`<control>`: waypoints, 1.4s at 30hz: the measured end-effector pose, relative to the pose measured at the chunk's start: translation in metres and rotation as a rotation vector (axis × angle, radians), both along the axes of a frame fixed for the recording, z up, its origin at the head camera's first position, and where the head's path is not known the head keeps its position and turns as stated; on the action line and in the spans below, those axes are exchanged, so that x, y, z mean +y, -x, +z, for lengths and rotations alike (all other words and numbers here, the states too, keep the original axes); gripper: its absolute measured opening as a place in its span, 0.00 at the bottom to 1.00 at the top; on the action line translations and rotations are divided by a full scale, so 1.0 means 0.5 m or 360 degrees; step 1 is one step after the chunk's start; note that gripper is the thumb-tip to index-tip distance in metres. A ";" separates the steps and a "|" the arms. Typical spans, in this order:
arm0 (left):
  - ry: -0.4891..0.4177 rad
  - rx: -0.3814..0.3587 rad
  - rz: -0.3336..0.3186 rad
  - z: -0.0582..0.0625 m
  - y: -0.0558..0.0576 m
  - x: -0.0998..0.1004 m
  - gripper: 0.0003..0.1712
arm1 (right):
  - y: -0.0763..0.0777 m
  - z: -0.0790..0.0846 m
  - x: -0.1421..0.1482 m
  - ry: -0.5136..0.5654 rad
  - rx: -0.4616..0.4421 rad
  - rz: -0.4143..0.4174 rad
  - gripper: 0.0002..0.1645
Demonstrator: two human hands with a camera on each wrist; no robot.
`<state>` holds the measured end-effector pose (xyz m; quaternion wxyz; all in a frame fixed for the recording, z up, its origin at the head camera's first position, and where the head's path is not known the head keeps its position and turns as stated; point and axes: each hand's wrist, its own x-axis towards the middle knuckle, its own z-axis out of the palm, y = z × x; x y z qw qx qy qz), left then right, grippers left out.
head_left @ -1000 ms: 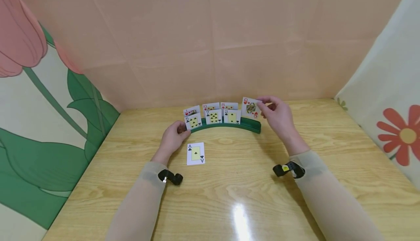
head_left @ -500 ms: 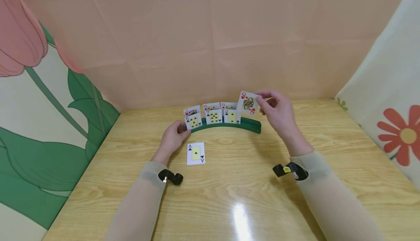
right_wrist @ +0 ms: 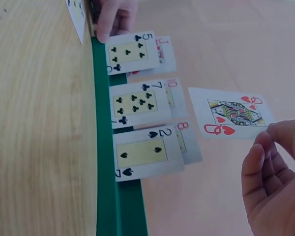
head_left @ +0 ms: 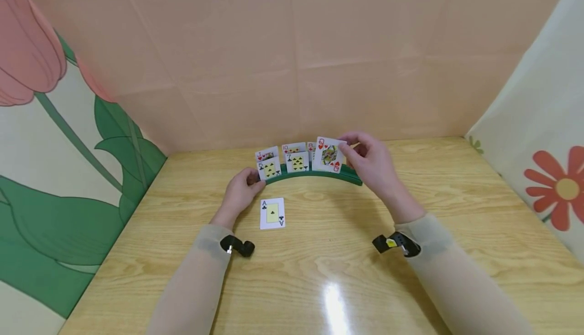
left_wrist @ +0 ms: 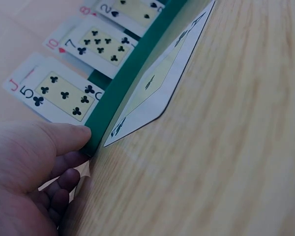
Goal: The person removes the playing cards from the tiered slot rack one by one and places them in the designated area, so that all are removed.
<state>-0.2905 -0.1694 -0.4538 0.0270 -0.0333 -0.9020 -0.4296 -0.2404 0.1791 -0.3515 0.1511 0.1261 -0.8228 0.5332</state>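
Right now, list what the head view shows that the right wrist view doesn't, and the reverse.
Head only: the red flower, sleeves and the whole ace of clubs.
Right wrist only: a readable two of spades, covered in the head view by the queen of hearts.
Both: the right hand pinching that queen, the left hand at the green rack and the five of clubs.

Soft, fairly even light fills this corner and seems to fall from above, throwing a white streak of glare (head_left: pixel 335 304) onto the wooden surface (head_left: pixel 301 269). A fuzzy brown shadow (head_left: pixel 408 282) lies beside the right sleeve (head_left: pixel 461 274). The left wrist view is dimmer and bluish, its wood grain (left_wrist: pixel 236 162) softly blurred; the right wrist view looks paler, slightly hazy, though the queen of hearts (right_wrist: pixel 238 114) reads clearly. The wide head view stretches toward its corners.
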 end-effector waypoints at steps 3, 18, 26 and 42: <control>0.0003 0.0004 -0.0005 0.001 -0.001 0.001 0.18 | 0.000 -0.006 -0.007 -0.0023 -0.0016 0.0028 0.15; 0.0005 0.0012 -0.0011 -0.004 0.002 0.001 0.18 | 0.003 -0.048 -0.052 -0.0091 -0.0116 0.0259 0.11; 0.0013 0.0018 -0.0016 -0.004 0.003 0.001 0.18 | 0.007 -0.085 -0.067 -0.0096 -0.0344 0.0439 0.12; -0.0007 0.0008 -0.0008 -0.005 0.002 0.003 0.17 | 0.012 -0.136 -0.082 -0.0284 -0.0532 0.0511 0.10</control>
